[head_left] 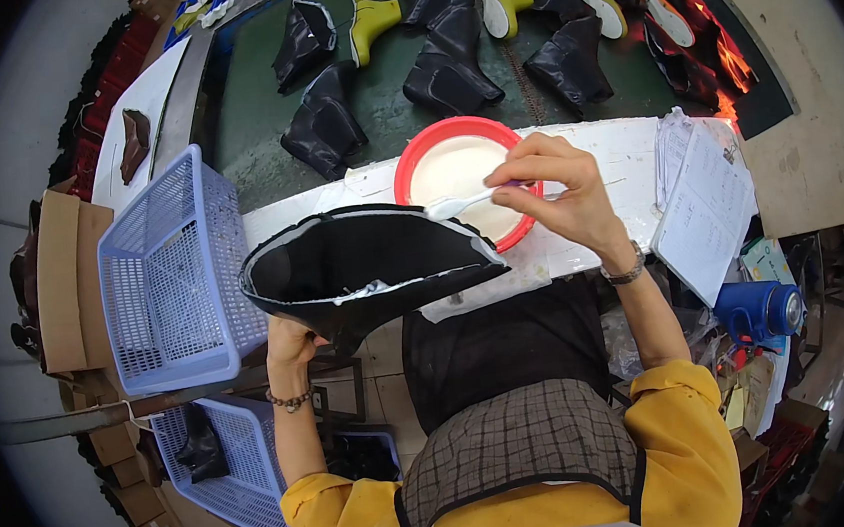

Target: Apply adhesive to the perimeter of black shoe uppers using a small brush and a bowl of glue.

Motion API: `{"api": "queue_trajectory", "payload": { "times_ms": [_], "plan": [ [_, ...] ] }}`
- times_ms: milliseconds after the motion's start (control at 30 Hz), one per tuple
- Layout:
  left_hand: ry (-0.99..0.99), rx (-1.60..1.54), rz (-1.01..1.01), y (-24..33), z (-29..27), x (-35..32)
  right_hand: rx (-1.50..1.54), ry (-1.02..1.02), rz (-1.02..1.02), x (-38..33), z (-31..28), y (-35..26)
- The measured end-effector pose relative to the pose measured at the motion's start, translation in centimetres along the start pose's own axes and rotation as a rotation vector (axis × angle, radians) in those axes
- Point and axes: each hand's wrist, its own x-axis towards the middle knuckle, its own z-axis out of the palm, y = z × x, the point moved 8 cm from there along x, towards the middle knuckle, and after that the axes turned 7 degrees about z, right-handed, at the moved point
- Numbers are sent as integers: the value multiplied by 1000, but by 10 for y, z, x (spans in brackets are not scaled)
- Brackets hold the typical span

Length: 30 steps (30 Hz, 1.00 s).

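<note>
My left hand (293,341) grips a black leather boot upper (346,315) from below, most of its fingers hidden behind the leather. The upper's wide opening faces up, and a whitish band runs along its inner edge. Between the thumb and fingers of my right hand (558,183) is a small white brush (457,203), possibly a toothbrush. Its white-coated head meets the far right part of the upper's rim. Just behind, a red bowl (412,154) holds a creamy white liquid (449,169), partly covered by my right hand and the brush.
Black boot uppers (449,60) and yellow lasts (376,19) lie on the green surface beyond. A lilac basket (165,286) stands left, another (249,469) below it. Right are an open notebook (708,203) and a blue flask (747,310). An orange glow (724,46) shows far right.
</note>
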Motion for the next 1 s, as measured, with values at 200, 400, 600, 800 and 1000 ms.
{"api": "queue_trajectory", "payload": {
  "times_ms": [200, 400, 600, 800, 1000],
  "plan": [
    [-252, -264, 204, 18, -35, 7, -40, 8, 68, -13, -1, 5],
    [-262, -323, 67, -3, -20, 4, -66, 55, 114, -14, -2, 9],
    [-77, -175, -142, -23, 22, -8, -59, -20, -56, 9, 9, -11],
    [-213, 17, -379, -36, 47, -19, -78, -93, -89, 20, 9, -20],
    [-362, 112, -599, -48, 62, -28, -119, -231, -138, 36, 25, -25]
  ]
}}
